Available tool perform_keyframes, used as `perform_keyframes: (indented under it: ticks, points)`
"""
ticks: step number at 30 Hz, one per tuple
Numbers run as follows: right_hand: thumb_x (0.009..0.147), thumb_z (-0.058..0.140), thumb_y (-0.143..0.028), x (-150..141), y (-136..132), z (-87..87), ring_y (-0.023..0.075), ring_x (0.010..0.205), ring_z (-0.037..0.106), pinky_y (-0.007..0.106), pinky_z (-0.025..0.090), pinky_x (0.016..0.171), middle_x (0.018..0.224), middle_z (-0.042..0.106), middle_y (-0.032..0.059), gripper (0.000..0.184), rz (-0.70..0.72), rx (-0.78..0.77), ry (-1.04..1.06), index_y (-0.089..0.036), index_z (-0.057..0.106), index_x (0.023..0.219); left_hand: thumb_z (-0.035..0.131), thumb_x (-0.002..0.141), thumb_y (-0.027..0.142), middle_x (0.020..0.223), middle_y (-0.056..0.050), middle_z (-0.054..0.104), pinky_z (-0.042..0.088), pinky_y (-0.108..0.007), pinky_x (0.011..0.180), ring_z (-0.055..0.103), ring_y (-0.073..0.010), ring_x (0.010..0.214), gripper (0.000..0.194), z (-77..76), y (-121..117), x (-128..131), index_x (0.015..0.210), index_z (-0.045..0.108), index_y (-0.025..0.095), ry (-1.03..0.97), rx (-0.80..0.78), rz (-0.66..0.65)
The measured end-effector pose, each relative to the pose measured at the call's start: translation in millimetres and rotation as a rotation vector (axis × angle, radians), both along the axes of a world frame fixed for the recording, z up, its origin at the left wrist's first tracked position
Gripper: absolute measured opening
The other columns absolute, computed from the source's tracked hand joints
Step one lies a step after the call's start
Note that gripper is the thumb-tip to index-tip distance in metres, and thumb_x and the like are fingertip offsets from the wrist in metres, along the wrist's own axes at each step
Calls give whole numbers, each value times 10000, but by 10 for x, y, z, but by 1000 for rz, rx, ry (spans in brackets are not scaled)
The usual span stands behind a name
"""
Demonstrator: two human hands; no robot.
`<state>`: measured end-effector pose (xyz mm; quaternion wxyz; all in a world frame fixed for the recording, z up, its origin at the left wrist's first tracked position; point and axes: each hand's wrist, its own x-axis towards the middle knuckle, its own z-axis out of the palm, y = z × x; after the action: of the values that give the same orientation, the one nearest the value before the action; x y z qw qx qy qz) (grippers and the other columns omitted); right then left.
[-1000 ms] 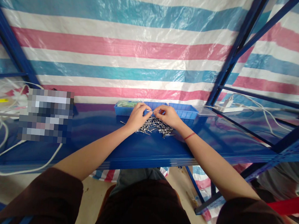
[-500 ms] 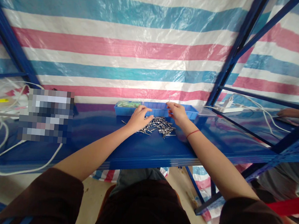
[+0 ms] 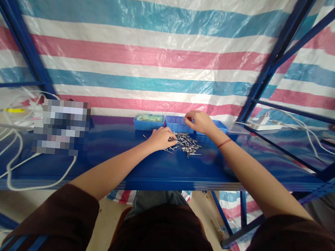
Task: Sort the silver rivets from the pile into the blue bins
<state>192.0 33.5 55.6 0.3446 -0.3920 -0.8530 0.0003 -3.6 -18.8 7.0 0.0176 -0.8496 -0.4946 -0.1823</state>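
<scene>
A loose pile of thin metal pieces that look like pop rivets (image 3: 189, 145) lies on the blue shelf top (image 3: 175, 169). My left hand (image 3: 162, 138) is at the pile's left side, its fingers curled down among the pieces; what they grip is partly hidden. Over the middle blue bin (image 3: 172, 122) hangs my right hand (image 3: 200, 122), fingers bent together and pointing left. Anything between those fingertips is hidden. The left blue bin (image 3: 139, 125) contains a greenish clear plastic bag (image 3: 150, 117). My right forearm partly covers the right blue bin (image 3: 221, 126).
White cables (image 3: 13, 159) loop across the left end near a blurred-out object (image 3: 63, 128). A power strip (image 3: 264, 124) lies at the right, beside a clear plastic lid (image 3: 240, 128). Blue rack posts (image 3: 262, 83) frame both sides. Striped sheeting (image 3: 150, 53) hangs behind.
Both hands held one rivet between them; my right hand then carried it, upright, to the bins and is now lower over the middle bin. My left hand has dropped onto the pile.
</scene>
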Motion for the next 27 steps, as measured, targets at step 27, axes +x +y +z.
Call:
perform_keyframes:
  ticks: [27]
  points:
    - [831, 527, -251, -142, -354, -335, 129, 663, 530, 256, 388, 652, 771, 628, 48, 168, 116, 91, -58, -147, 659, 820, 462, 869, 298, 869, -19, 649, 426, -280, 752, 579, -173, 850, 183, -47, 155, -15, 875, 621, 206, -407, 148, -145]
